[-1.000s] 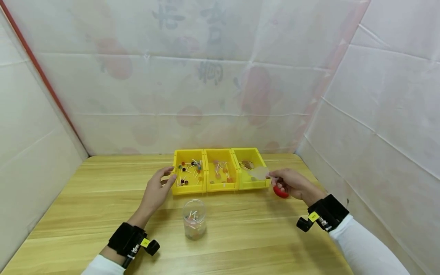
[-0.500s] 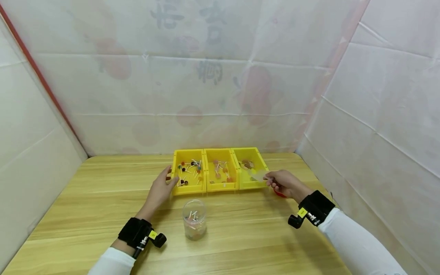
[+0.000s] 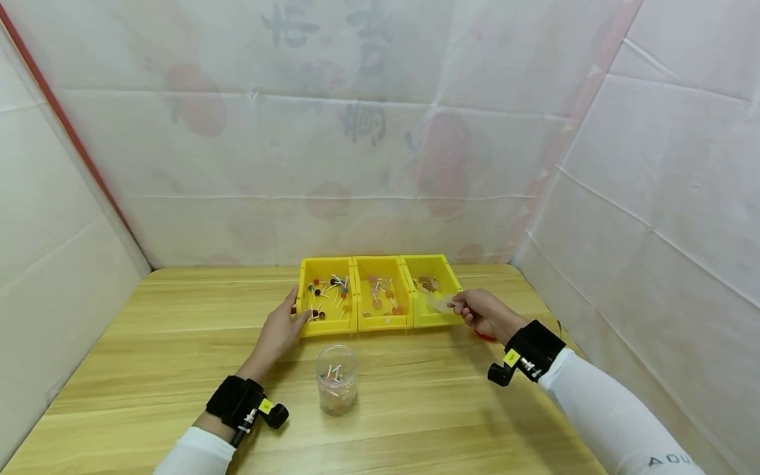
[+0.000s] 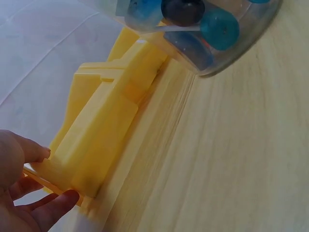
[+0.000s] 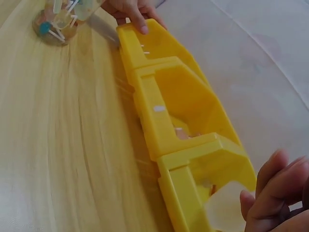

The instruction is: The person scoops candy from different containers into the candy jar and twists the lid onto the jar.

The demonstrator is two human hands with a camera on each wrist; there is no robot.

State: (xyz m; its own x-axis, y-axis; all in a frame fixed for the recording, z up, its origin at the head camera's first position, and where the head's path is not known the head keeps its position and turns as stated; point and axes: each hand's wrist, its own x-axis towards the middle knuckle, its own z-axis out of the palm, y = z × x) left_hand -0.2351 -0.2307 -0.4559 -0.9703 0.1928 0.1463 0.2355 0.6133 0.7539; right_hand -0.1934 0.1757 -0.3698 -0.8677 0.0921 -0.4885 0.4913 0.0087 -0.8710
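Observation:
Three yellow bins [image 3: 384, 322] stand joined in a row on the table. My left hand [image 3: 278, 334] grips the left bin's outer side wall, the thumb at the front corner and fingers behind. Between thumb and fingers of my right hand [image 3: 483, 313] is a translucent whitish flat piece [image 5: 226, 205], reaching into the right bin. A red curved part [image 3: 485, 336] shows under that hand; whether it belongs to the piece I cannot tell. Small lollipops [image 3: 317, 292] with coloured heads lie in the left bin. Others [image 3: 377, 303] lie in the middle one. Brownish pieces [image 3: 426, 284] lie in the right bin.
A clear jar [image 3: 336, 396] with several lollipops inside stands in front of the left and middle bins. The wooden table [image 3: 415, 409] ends at a white printed sheet [image 3: 380, 165] behind the bins. More white sheeting [image 3: 665, 198] hangs on the right.
My right hand has moved left and slightly up, carrying the translucent piece further into the right bin. My left hand has closed in on the left bin's wall. Bins and jar stay put.

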